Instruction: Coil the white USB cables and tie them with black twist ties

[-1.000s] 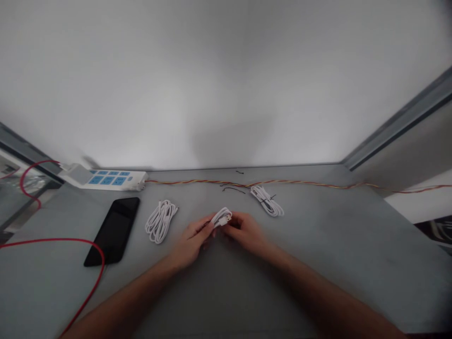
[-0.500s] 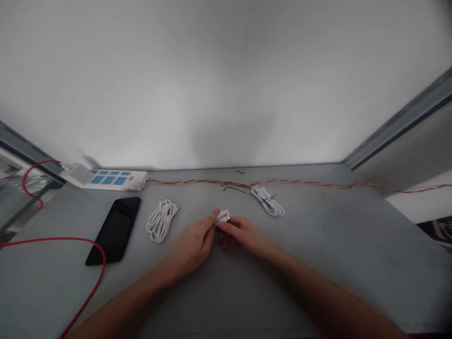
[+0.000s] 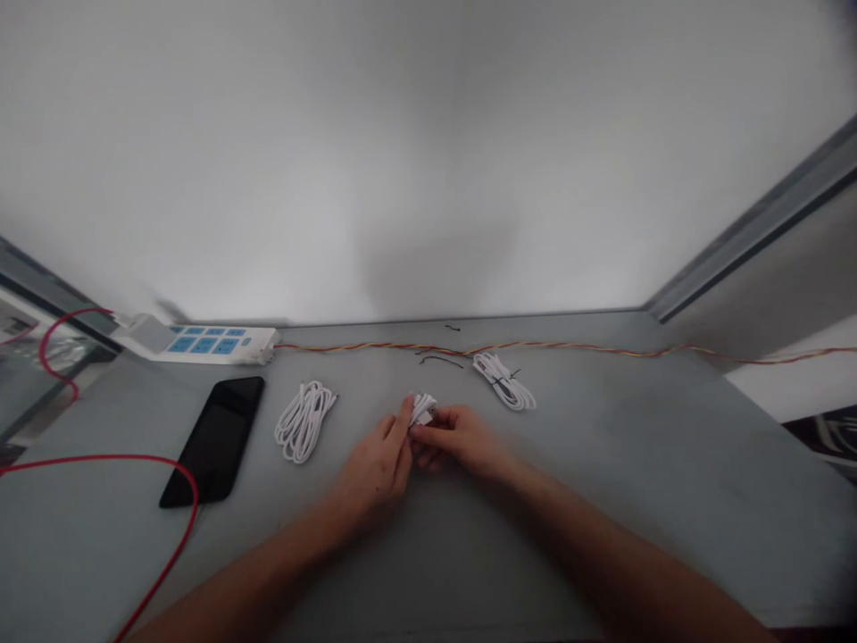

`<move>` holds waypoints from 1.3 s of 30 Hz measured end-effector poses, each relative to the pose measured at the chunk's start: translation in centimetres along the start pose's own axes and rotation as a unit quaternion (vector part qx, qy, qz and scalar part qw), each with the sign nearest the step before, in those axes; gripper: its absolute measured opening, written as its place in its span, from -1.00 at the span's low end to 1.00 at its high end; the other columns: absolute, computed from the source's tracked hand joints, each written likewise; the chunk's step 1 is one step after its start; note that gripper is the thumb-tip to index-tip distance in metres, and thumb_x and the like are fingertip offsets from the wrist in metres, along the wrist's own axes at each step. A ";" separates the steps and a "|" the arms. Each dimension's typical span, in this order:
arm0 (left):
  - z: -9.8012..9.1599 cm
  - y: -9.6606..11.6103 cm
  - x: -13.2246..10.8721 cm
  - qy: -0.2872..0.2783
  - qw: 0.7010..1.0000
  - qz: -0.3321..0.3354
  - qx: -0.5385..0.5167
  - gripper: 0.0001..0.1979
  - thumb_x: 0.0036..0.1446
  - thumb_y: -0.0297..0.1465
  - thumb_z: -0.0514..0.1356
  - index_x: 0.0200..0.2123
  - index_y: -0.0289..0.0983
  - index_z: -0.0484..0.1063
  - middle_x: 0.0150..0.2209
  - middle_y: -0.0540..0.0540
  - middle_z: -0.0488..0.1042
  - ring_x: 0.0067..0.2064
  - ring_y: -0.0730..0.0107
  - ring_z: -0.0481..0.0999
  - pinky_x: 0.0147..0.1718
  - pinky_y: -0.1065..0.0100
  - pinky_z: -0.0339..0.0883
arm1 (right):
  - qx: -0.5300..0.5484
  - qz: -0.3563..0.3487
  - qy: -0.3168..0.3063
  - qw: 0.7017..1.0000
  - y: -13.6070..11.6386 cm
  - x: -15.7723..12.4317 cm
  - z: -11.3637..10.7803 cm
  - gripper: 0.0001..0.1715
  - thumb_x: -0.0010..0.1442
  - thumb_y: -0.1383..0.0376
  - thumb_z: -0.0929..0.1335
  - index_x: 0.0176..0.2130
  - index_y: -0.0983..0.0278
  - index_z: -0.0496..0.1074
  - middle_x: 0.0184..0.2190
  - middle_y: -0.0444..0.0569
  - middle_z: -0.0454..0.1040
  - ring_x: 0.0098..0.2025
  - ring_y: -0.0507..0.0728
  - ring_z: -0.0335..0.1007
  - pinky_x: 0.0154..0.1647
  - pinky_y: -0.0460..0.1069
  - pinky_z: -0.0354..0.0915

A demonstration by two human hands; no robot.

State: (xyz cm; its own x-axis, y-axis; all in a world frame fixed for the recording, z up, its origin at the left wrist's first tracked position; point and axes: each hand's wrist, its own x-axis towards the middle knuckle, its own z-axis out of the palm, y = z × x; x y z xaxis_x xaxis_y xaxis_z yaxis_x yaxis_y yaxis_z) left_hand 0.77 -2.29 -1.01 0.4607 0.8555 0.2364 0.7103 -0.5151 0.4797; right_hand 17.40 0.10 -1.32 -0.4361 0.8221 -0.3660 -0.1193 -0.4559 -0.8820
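White cable, wound into a small tight bundle [image 3: 422, 409], sits pinched between the person's two hands just above the grey tabletop [image 3: 603, 446]. The left hand [image 3: 376, 464] is half closed, its thumb pressed to the bundle, and the right hand [image 3: 459, 441] curls in from the other side, gripping it too. Near them lie a loose white coil [image 3: 304, 421] and a black-tied white coil [image 3: 503, 381]. Farther left, a red cable [image 3: 100, 458] curves around a black smartphone [image 3: 215, 441]. A blue-socketed power strip [image 3: 201, 344] and a twisted red-and-yellow wire [image 3: 536, 349] run along the back.

A small electronics workspace is indicated: a power strip [image 3: 194, 344], twisted wires [image 3: 569, 349] and coiled white cables [image 3: 304, 421] are laid out on a grey surface [image 3: 603, 446] before a white wall [image 3: 402, 161].
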 end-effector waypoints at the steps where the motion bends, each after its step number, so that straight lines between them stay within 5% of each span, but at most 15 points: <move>1: 0.0 0.0 0.0 0.003 1.000 0.004 -0.005 -0.47 0.28 -0.44 -0.14 0.31 -0.35 -0.02 -0.20 -0.24 0.46 -0.29 0.28 0.50 -0.30 0.26 0.44 | 0.001 0.001 0.006 1.000 -0.1 0.0 0.0 -0.50 -0.20 0.01 0.54 -0.44 0.35 0.46 -0.51 -0.09 0.51 -0.55 -0.01 0.42 -0.53 -0.10 0.36; 10: -1.5 -1.2 -0.4 -0.014 0.983 0.130 -0.128 -0.41 0.23 -0.50 -0.10 0.33 -0.24 -0.07 -0.10 -0.19 0.50 -0.12 0.27 0.51 -0.11 0.22 0.40 | -0.005 -0.017 -0.014 1.000 -1.1 -0.4 -1.1 -0.53 -0.15 0.01 0.52 -0.45 0.34 0.45 -0.56 -0.12 0.51 -0.57 -0.03 0.41 -0.52 -0.13 0.33; 14: -1.3 -1.9 -0.4 0.000 0.986 0.146 -0.079 -0.36 0.15 -0.55 0.00 0.30 -0.21 0.01 -0.14 -0.16 0.52 -0.18 0.28 0.53 -0.16 0.23 0.43 | -0.015 -0.019 -0.058 0.998 -1.2 -0.4 -1.6 -0.59 -0.07 0.06 0.50 -0.40 0.36 0.47 -0.52 -0.09 0.53 -0.53 -0.01 0.45 -0.50 -0.11 0.35; 18: -1.0 -1.9 0.1 0.088 0.984 0.157 0.003 -0.55 0.20 -0.48 0.09 0.16 -0.18 0.28 -0.17 -0.18 0.51 -0.18 0.28 0.51 -0.21 0.24 0.43 | -0.035 -0.012 -0.081 0.996 -1.4 -0.6 -1.9 -0.59 -0.04 0.05 0.48 -0.40 0.36 0.48 -0.52 -0.10 0.51 -0.54 0.00 0.44 -0.47 -0.09 0.36; 22: -1.4 -1.7 0.5 0.162 0.972 0.168 0.035 -0.68 0.16 -0.45 0.17 0.00 -0.16 0.44 0.01 -0.23 0.43 -0.02 0.18 0.45 -0.18 0.19 0.43 | -0.065 -0.019 -0.096 0.993 -2.2 -1.0 -1.9 -0.59 -0.03 0.04 0.47 -0.41 0.35 0.49 -0.53 -0.10 0.51 -0.53 0.00 0.43 -0.43 -0.07 0.37; 27: -1.4 -1.7 0.5 0.129 0.973 0.187 -0.027 -0.67 0.16 -0.45 0.18 0.01 -0.20 0.41 -0.10 -0.14 0.55 -0.01 0.25 0.48 0.01 0.16 0.36 | -0.111 -0.044 -0.086 0.989 -2.5 -1.4 -1.9 -0.62 -0.03 0.05 0.47 -0.42 0.33 0.51 -0.54 -0.11 0.48 -0.52 0.01 0.40 -0.43 -0.07 0.36; 32: -1.1 -1.6 -0.1 0.079 0.995 0.017 -0.065 -0.79 0.21 -0.38 0.10 -0.09 -0.27 0.40 -0.44 -0.03 0.56 -0.50 0.48 0.46 -0.46 0.43 0.36 | -0.153 -0.068 -0.101 0.981 -1.7 -1.5 -1.4 -0.66 0.03 0.06 0.44 -0.40 0.31 0.51 -0.53 -0.13 0.45 -0.52 0.00 0.39 -0.46 -0.09 0.34; 35: -1.6 -1.6 -0.2 0.038 0.992 0.082 -0.091 -0.80 0.22 -0.45 0.04 -0.16 -0.27 0.43 -0.41 -0.06 0.55 -0.48 0.50 0.46 -0.47 0.47 0.33 | -0.154 -0.071 -0.109 0.979 -1.7 -1.6 -1.1 -0.66 0.07 0.06 0.41 -0.37 0.31 0.51 -0.53 -0.13 0.44 -0.52 0.00 0.38 -0.44 -0.08 0.35; 39: -2.4 -1.7 0.1 -0.005 0.974 0.184 -0.129 -0.62 0.19 -0.56 0.00 0.02 -0.22 0.41 -0.17 -0.16 0.53 -0.26 0.43 0.52 -0.28 0.41 0.39 | -0.135 -0.061 -0.111 0.983 -1.9 -1.6 -1.4 -0.63 0.05 0.03 0.43 -0.38 0.31 0.48 -0.54 -0.13 0.45 -0.54 -0.01 0.39 -0.47 -0.09 0.34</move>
State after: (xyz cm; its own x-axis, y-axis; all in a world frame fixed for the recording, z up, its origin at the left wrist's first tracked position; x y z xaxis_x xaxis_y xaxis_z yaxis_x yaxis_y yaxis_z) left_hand -1.67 -1.17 0.22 0.6653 0.6138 0.4251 0.3387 -0.7555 0.5608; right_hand 19.54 0.11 0.56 -0.6211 0.7563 -0.2053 0.0446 -0.2275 -0.9728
